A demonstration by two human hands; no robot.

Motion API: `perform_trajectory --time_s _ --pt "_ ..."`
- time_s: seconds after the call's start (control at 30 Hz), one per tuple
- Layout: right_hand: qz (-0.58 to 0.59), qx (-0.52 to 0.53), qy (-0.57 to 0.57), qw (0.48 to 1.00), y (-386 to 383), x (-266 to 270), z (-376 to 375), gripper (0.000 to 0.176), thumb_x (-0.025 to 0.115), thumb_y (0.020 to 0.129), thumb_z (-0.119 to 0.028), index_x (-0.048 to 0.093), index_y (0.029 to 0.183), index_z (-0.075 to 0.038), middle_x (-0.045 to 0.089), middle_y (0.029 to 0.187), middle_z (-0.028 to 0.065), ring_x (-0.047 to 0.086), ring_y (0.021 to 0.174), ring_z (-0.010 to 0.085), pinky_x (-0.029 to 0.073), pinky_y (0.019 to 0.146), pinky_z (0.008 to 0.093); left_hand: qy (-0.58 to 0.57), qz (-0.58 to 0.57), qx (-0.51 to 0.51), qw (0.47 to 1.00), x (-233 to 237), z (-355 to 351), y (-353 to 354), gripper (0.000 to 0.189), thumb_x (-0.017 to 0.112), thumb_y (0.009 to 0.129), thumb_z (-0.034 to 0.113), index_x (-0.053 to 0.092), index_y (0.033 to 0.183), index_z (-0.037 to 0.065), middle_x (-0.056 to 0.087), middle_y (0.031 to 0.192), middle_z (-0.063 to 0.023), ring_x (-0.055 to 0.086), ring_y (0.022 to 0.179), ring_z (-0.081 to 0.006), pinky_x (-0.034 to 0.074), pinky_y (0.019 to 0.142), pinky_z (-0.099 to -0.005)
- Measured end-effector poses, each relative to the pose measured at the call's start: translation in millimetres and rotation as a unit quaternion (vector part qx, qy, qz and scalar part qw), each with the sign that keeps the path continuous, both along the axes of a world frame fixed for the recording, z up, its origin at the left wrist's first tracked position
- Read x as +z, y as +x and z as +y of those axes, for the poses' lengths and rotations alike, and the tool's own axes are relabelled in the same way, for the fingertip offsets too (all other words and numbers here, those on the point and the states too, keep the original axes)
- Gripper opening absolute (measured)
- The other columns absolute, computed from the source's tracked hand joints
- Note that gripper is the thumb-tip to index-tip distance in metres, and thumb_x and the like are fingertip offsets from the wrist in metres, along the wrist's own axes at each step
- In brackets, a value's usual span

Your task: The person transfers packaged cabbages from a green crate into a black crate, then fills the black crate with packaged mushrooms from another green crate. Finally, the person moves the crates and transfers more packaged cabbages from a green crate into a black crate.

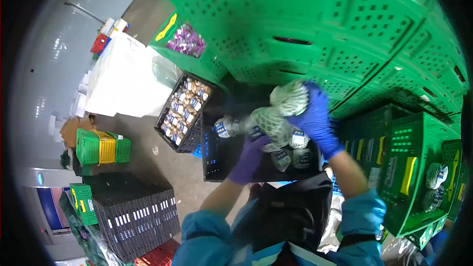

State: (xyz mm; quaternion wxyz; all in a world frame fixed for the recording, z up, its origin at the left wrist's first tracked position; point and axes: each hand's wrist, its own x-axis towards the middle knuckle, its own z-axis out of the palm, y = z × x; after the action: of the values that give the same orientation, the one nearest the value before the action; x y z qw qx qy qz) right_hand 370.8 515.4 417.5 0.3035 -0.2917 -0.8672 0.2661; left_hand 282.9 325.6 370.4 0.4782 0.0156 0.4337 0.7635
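Observation:
My right hand, in a blue glove, is closed around a white net bag of pale green round produce, above a black crate. In a purple glove, my left hand grips the lower left side of a second net bag, which touches the first. Motion blurs both bags, and some fingers are hidden behind them. Inside the crate lie several more netted pieces with dark blue labels, among them one at the left and others near the front edge.
Stacked green crates form a wall ahead. At the right, a green crate holds similar netted pieces. A black crate of labelled brown packs stands left, near a white-wrapped pallet. Black folded crates are stacked lower left.

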Motion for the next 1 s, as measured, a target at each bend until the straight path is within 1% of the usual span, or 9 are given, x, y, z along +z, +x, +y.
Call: perform_trajectory --time_s 0.07,0.2,0.3,0.43,0.6,0.73,0.87,0.93,1.0 --pt "-0.014 -0.007 -0.201 0.98 -44.3 -102.0 -61.4 0.091 0.081 0.045 -0.04 0.044 0.119 -0.003 0.051 0.108 0.0201 0.047 0.105 0.0364 0.034 0.093 0.0456 -0.043 0.004 -0.013 0.999 -66.0 -57.3 -44.0 0.054 0.066 0.07 0.002 0.045 0.12 0.004 0.057 0.108 -0.0103 0.058 0.097 -0.0212 0.05 0.083 -0.0368" --pt "-0.211 -0.093 -0.108 0.967 -68.8 -269.3 -170.6 0.093 0.082 0.042 -0.047 0.047 0.117 -0.004 0.054 0.107 0.0168 0.052 0.101 0.0313 0.043 0.085 0.0416 -0.085 0.051 -0.096 0.99 -170.4 -139.0 -95.6 0.049 0.069 0.069 0.002 0.052 0.115 0.004 0.06 0.105 -0.0098 0.06 0.094 -0.0206 0.05 0.084 -0.0358" --pt "-0.262 -0.124 -0.302 0.908 -64.5 -297.0 -205.4 0.092 0.084 0.041 -0.042 0.045 0.114 -0.003 0.051 0.109 0.0166 0.049 0.103 0.0328 0.041 0.085 0.0422 -0.174 -0.005 -0.133 0.976 -248.2 -171.6 -111.2 0.051 0.077 0.061 0.001 0.056 0.107 0.001 0.062 0.097 -0.0101 0.062 0.085 -0.0189 0.053 0.077 -0.0351" --pt "-0.29 -0.18 -0.276 0.899 -56.2 -356.0 -218.0 0.099 0.083 0.04 -0.044 0.038 0.12 -0.006 0.052 0.108 0.019 0.052 0.101 0.035 0.043 0.085 0.0437 -0.248 0.06 -0.142 0.957 -341.0 -181.8 -106.5 0.065 0.083 0.055 0.01 0.051 0.112 0.002 0.06 0.1 -0.0092 0.06 0.089 -0.0198 0.052 0.079 -0.0357" --pt "-0.384 -0.185 -0.247 0.87 -93.3 -351.8 -205.1 0.095 0.077 0.047 -0.054 0.039 0.121 -0.007 0.051 0.109 0.0183 0.052 0.097 0.0356 0.044 0.082 0.0429 -0.209 0.119 -0.193 0.951 -351.8 -172.4 -135.3 0.069 0.082 0.058 0.015 0.047 0.117 0.005 0.059 0.103 -0.009 0.059 0.091 -0.0206 0.049 0.081 -0.0373" --pt "-0.373 -0.158 -0.247 0.88 -132.1 -349.4 -196.8 0.09 0.077 0.05 -0.05 0.042 0.119 -0.004 0.049 0.11 0.024 0.05 0.098 0.0388 0.043 0.081 0.0474 -0.265 -0.024 -0.152 0.952 -335.7 -155.4 -159.9 0.058 0.078 0.063 0.014 0.051 0.115 0.007 0.059 0.107 -0.0072 0.058 0.091 -0.0176 0.049 0.082 -0.0334" --pt "-0.22 -0.179 -0.256 0.924 -141.3 -392.2 -193.5 0.084 0.075 0.056 -0.045 0.04 0.119 -0.002 0.042 0.116 0.0264 0.046 0.101 0.0422 0.042 0.083 0.0481 -0.311 0.152 -0.13 0.929 -362.4 -131.1 -170.9 0.06 0.078 0.065 0.021 0.05 0.115 0.005 0.058 0.107 -0.0083 0.056 0.094 -0.0188 0.047 0.083 -0.0336" --pt "-0.135 -0.113 -0.209 0.962 -122.9 -403.1 -197.5 0.089 0.075 0.055 -0.037 0.036 0.128 -0.003 0.035 0.128 0.0284 0.038 0.115 0.0435 0.037 0.092 0.0475 -0.273 0.162 -0.181 0.931 -375.6 -130.0 -166.3 0.054 0.072 0.07 0.006 0.045 0.117 0.006 0.056 0.109 -0.0063 0.055 0.098 -0.0168 0.049 0.08 -0.0318" --pt "-0.219 -0.071 -0.158 0.96 -101.3 -376.9 -205.5 0.088 0.073 0.057 -0.034 0.034 0.131 -0.006 0.03 0.132 0.0284 0.033 0.119 0.0438 0.033 0.094 0.049 -0.222 0.194 -0.146 0.944 -396.8 -130.5 -155.6 0.059 0.074 0.067 0.007 0.044 0.118 0.004 0.052 0.115 -0.0094 0.054 0.1 -0.0181 0.049 0.079 -0.0325"
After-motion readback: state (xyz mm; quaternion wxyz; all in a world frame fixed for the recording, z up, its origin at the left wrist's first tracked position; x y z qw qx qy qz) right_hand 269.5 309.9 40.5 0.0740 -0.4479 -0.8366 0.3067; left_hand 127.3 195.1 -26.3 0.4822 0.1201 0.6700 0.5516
